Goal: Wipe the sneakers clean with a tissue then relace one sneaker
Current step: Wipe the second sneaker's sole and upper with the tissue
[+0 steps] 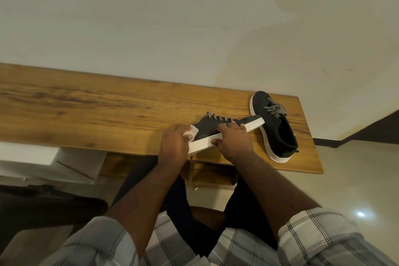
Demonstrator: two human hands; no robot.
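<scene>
A dark sneaker with a white sole lies tipped on its side at the front edge of the wooden table, its striped laces facing away from me. My right hand grips it around the sole and upper. My left hand holds a white tissue against the sneaker's toe end; most of the tissue is hidden under the fingers. The second dark sneaker stands upright on its sole at the table's right end, laces loose, touching the heel of the first.
The table backs onto a pale wall and ends at the right, just beyond the second sneaker. A white box sits below the table on the left. My legs are under the front edge, above a tiled floor.
</scene>
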